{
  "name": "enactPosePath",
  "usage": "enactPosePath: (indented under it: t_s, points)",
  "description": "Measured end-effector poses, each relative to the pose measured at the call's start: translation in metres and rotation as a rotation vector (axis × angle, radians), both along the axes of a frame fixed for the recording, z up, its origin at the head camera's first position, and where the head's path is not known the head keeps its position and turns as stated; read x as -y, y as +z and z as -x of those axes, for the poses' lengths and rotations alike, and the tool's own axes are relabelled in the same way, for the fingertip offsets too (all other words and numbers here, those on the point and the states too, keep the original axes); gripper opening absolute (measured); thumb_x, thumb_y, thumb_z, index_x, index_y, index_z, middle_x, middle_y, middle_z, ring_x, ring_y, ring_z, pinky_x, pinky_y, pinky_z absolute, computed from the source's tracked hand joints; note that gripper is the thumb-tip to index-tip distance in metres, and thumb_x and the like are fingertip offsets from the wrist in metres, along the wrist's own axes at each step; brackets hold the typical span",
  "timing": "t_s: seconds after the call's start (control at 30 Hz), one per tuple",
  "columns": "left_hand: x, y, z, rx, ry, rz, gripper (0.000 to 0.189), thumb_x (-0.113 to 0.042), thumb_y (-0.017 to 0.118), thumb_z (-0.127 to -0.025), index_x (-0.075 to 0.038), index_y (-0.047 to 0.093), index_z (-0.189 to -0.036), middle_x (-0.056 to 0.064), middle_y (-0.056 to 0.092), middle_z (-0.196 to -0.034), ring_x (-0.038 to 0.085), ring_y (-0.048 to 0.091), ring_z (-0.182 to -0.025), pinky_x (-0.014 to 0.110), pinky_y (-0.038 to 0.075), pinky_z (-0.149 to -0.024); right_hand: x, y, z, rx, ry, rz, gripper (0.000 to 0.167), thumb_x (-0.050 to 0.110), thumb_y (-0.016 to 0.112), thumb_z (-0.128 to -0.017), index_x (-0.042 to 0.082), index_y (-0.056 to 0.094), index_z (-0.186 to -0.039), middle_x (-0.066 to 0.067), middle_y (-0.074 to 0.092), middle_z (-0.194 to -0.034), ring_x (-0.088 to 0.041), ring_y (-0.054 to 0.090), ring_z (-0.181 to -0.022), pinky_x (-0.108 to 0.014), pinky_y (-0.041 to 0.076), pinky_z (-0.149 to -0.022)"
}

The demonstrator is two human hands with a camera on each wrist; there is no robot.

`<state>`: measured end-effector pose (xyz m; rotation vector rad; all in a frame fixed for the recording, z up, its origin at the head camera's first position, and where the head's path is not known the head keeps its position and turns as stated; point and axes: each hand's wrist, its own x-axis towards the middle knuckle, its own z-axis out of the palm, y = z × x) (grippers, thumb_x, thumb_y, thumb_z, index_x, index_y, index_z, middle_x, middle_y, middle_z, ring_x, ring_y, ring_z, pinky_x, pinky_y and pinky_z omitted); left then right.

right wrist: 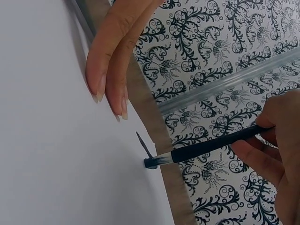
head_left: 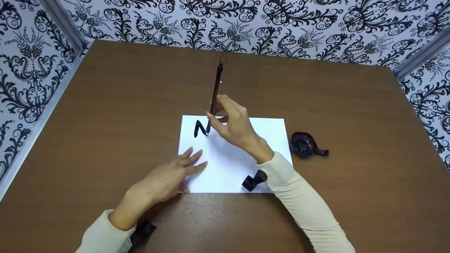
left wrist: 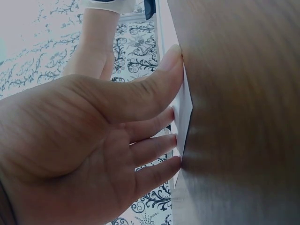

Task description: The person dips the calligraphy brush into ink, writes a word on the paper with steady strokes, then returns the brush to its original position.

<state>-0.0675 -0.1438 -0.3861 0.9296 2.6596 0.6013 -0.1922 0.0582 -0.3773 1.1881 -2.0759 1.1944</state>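
Note:
My right hand (head_left: 235,123) pinches a dark-handled paintbrush (head_left: 217,84) between thumb and fingers, held nearly upright with a loop at its top end. In the right wrist view the brush's inked bristles (right wrist: 158,161) touch the white paper (right wrist: 79,154). Black strokes (head_left: 198,127) form a zigzag near the sheet's upper left, and the brush tip is at their right end. My left hand (head_left: 168,177) rests on the paper's lower left, fingers spread and fairly straight. Its thumb and fingertips press at the sheet's edge in the left wrist view.
A small dark dish (head_left: 303,144) with a short handle stands just right of the paper on the brown table (head_left: 123,95). Black wrist cameras sit on both wrists, the right one (head_left: 254,180) over the sheet's lower right. Black-and-white patterned panels (head_left: 232,24) border the table.

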Motion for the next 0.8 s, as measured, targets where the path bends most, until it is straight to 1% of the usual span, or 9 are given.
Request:
enactPosePath:
  t_s: [0.3, 0.47, 0.63, 0.8]
  points:
    - [0.0002, -0.0007, 0.0002, -0.005, -0.002, -0.006, 0.068, -0.006, 0.075, -0.079, -0.011, 0.048, -0.141, 0.012, 0.027, -0.154, 0.036, 0.021, -0.14, 0.053, 0.048, -0.087, -0.002, 0.0037, -0.0024, -0.007, 0.009, -0.027, 0.022, 0.002, 0.065, -0.087, -0.002, 0.054, -0.106, -0.01, 0.061, -0.087, -0.017, 0.068, -0.08, -0.018, 0.053, -0.061]
    - [-0.0001, -0.0011, 0.0004, -0.011, -0.007, -0.003, 0.069, -0.007, 0.076, -0.078, -0.01, 0.048, -0.141, 0.013, 0.028, -0.153, 0.037, 0.022, -0.14, 0.052, 0.049, -0.085, -0.0027, 0.002, 0.0005, -0.022, 0.006, -0.001, 0.023, 0.0, 0.066, -0.086, -0.003, 0.054, -0.105, -0.011, 0.061, -0.086, -0.017, 0.067, -0.078, -0.02, 0.053, -0.06]
    - [-0.0007, -0.0021, 0.0007, -0.018, -0.014, -0.005, 0.07, -0.009, 0.077, -0.076, -0.009, 0.048, -0.141, 0.015, 0.028, -0.153, 0.038, 0.022, -0.139, 0.055, 0.047, -0.088, -0.0032, 0.001, 0.0025, -0.03, 0.003, 0.021, 0.023, -0.002, 0.066, -0.085, -0.003, 0.053, -0.103, -0.011, 0.061, -0.085, -0.017, 0.067, -0.077, -0.018, 0.053, -0.062]
    - [-0.0003, -0.0019, 0.0001, -0.02, -0.012, -0.011, 0.07, -0.008, 0.076, -0.076, -0.009, 0.048, -0.14, 0.015, 0.028, -0.153, 0.038, 0.022, -0.139, 0.056, 0.045, -0.089, -0.0039, 0.0002, 0.0032, -0.027, -0.011, 0.02, 0.021, -0.001, 0.066, -0.087, -0.003, 0.053, -0.104, -0.012, 0.061, -0.088, -0.018, 0.066, -0.08, -0.021, 0.054, -0.063]
